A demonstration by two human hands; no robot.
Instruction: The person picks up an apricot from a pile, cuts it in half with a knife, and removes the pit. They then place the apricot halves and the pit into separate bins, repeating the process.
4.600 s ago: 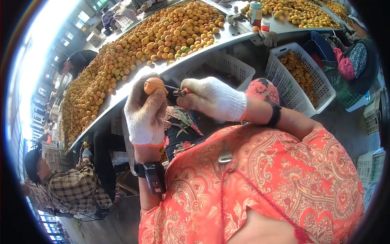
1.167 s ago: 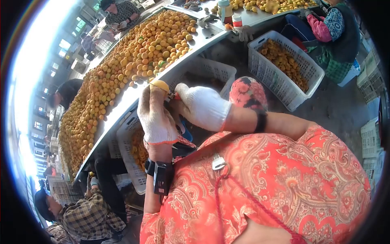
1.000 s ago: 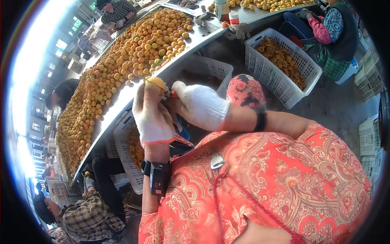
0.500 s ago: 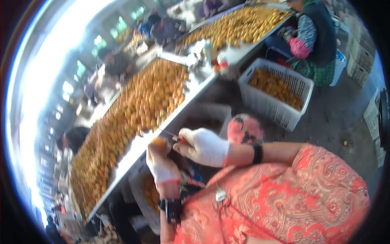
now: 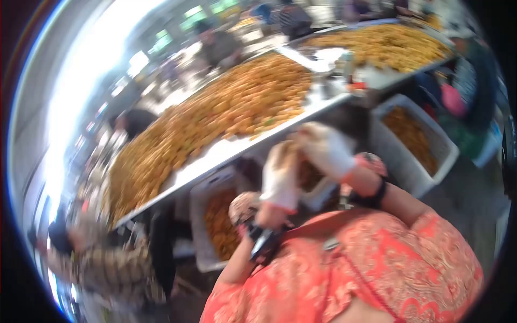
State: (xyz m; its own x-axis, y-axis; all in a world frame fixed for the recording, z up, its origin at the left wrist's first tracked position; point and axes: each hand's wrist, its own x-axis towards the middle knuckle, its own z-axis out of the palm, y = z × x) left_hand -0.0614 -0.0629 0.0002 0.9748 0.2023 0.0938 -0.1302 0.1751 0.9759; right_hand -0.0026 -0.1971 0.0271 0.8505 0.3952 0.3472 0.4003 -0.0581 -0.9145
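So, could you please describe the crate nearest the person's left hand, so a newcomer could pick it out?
Start at the long metal table heaped with orange fruit. Under its near edge, beside the gloved left hand, stands a white plastic crate holding more of the fruit. The other white crate lies beyond the right hand; this one is on the left-hand side.

Long metal worktop (image 5: 215, 154) runs diagonally. White slatted crates (image 5: 414, 180) beneath, on grey floor (image 5: 469, 184). Strong daylight from windows (image 5: 137, 59) at left. View motion-blurred.
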